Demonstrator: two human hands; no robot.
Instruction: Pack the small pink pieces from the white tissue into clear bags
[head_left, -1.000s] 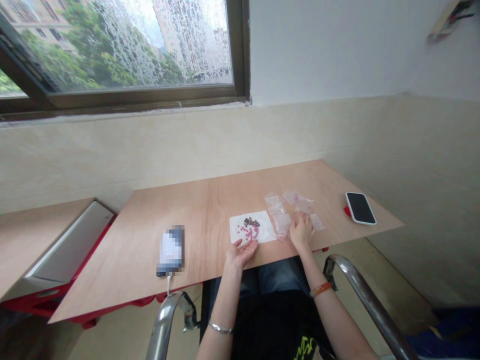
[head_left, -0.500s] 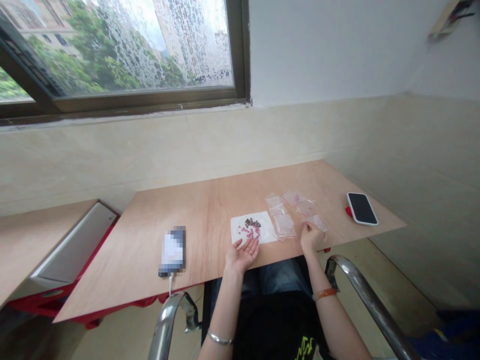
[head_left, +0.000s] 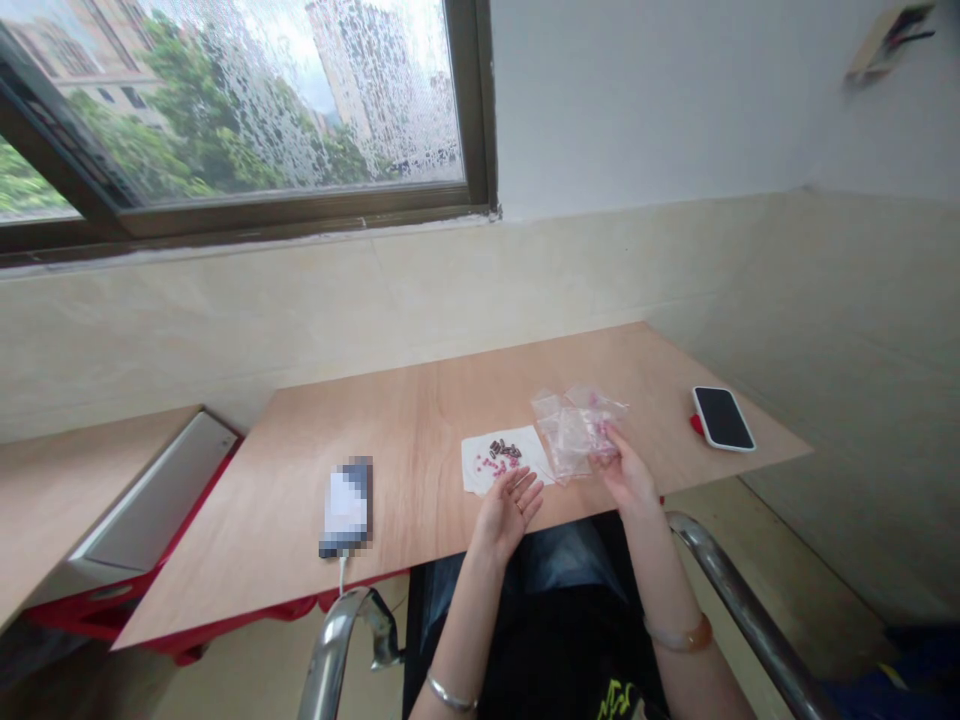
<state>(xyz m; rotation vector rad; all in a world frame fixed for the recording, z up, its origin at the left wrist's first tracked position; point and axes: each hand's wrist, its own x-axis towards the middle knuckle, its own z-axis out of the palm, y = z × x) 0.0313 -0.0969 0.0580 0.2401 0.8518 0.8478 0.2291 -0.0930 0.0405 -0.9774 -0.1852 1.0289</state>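
My right hand pinches a small clear plastic bag with pink bits in it, lifted over other flat bags. My left hand is palm up with the fingers apart, at the near edge of a white paper sheet, and holds nothing. On the sheet lie several pink beads and a cluster of dark brown, shiny little pieces. Beneath and behind the held bag, more clear bags rest on the table.
A phone with a white case lies at the table's right, a red item partly under it. On the left, a blurred-out device has a white cable. Metal armrests flank my seat. A window is above.
My right hand has picked up a bag and brought it up and left over the other bags. My left hand has shifted right, along the sheet's near edge.
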